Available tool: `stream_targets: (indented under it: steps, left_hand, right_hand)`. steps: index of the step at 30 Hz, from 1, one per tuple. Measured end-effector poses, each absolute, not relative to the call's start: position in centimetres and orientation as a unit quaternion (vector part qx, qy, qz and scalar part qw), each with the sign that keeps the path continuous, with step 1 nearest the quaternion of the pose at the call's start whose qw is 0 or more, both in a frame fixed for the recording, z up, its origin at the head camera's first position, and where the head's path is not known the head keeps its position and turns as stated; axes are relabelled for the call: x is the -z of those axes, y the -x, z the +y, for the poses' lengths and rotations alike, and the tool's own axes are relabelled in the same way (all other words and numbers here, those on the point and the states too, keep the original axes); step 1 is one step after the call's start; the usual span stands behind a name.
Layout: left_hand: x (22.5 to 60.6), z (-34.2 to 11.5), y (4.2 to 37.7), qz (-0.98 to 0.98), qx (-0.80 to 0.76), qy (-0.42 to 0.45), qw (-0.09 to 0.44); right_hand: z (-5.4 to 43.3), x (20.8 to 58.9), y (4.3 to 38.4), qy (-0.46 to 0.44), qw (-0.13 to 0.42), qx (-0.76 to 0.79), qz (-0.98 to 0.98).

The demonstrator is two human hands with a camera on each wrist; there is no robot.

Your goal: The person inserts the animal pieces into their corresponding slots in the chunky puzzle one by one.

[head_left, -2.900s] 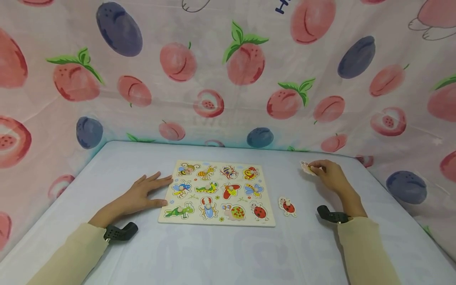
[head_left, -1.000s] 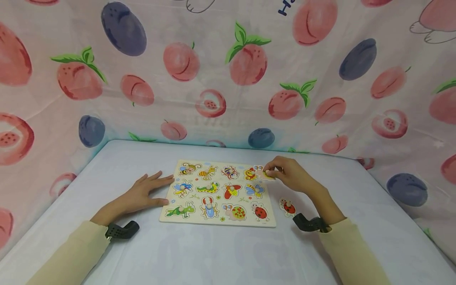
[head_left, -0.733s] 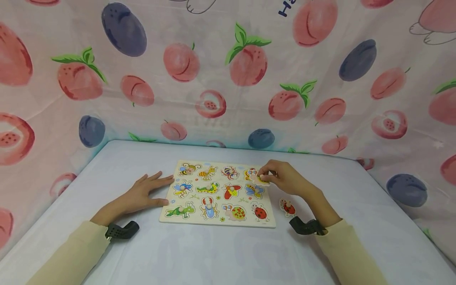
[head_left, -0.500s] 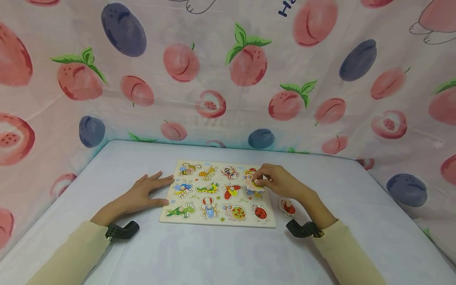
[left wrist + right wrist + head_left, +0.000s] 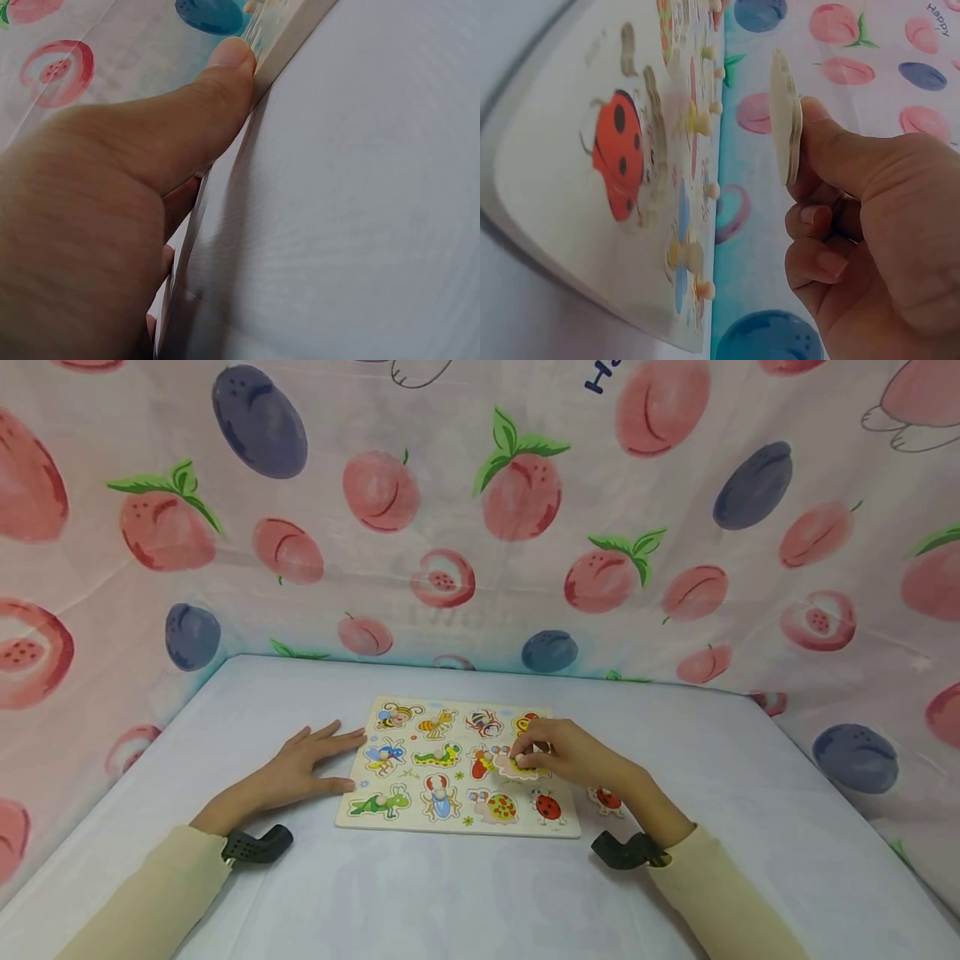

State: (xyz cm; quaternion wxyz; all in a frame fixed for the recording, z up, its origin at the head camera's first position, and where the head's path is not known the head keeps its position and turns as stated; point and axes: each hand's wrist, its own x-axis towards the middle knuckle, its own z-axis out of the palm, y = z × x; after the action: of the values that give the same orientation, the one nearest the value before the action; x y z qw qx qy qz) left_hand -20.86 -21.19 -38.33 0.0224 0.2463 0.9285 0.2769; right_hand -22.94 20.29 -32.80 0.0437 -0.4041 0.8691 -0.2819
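Observation:
A wooden peg puzzle board (image 5: pixel 348 820) with insect pictures lies on the table. My right hand (image 5: pixel 573 757) pinches a snail puzzle piece (image 5: pixel 508 766) by its knob, over the right side of the board. In the right wrist view the snail piece is edge-on, apart from the board. My left hand (image 5: pixel 296 772) rests by the board's left edge, fingers spread; the thumb touches that edge in the left wrist view. A printed snail (image 5: pixel 495 808) and a printed ladybug (image 5: pixel 549 808) in the bottom row bear no knobs. A loose ladybug piece (image 5: pixel 606 802) lies right of the board.
Most other board pictures carry knobbed pieces, such as the caterpillar (image 5: pixel 437 756) and the beetle (image 5: pixel 440 799). A white cloth covers the table (image 5: pixel 420 902). Behind it hangs a fruit-print curtain (image 5: pixel 465 643). My right forearm passes close to the loose ladybug piece.
My right hand has carried the snail piece from the table's right side left over the board, then nearer to me, down from the top right picture. My left hand stays in place.

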Motion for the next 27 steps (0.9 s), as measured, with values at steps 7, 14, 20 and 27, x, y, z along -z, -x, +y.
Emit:
stream_targets:
  steps: [7, 14, 20, 27]
  left_hand:
    - [38.4, -21.3, 20.9, 0.928, -0.275, -0.249, 0.019]
    - [38.4, -21.2, 20.9, 0.929, -0.273, -0.248, 0.019]
    - [38.4, -21.2, 20.9, 0.929, -0.275, -0.247, 0.020]
    - [38.5, -21.3, 20.8, 0.926, -0.276, -0.257, 0.008]
  right_hand:
    - [19.4, 33.4, 22.6, 0.415, 0.072, 0.286, 0.860]
    - [18.7, 33.7, 21.9, 0.411, 0.105, 0.277, 0.862]
    - [18.2, 33.9, 21.6, 0.414, 0.120, 0.265, 0.863]
    - [18.0, 34.4, 21.6, 0.414, 0.149, 0.280, 0.853]
